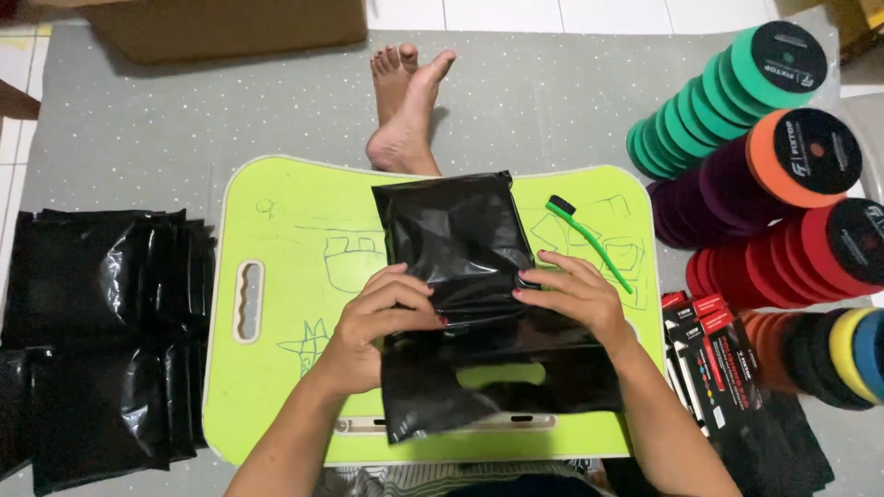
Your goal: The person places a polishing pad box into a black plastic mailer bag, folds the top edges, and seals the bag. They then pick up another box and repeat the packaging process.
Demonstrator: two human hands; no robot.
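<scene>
Both hands grip black plastic bag (460, 248) at mid-fold, centre of lime-green surface (276, 212).
Head view: L hand (382, 322) & R hand (571, 294) fingers curled, pinching bag; green brush (589, 241) just right, bag stack (101, 340) left, foam pads (764, 156) far right.

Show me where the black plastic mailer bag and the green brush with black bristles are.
black plastic mailer bag (451, 230), head view, upper glossy panel.
green brush with black bristles (589, 241), head view, middle of handle.
</scene>
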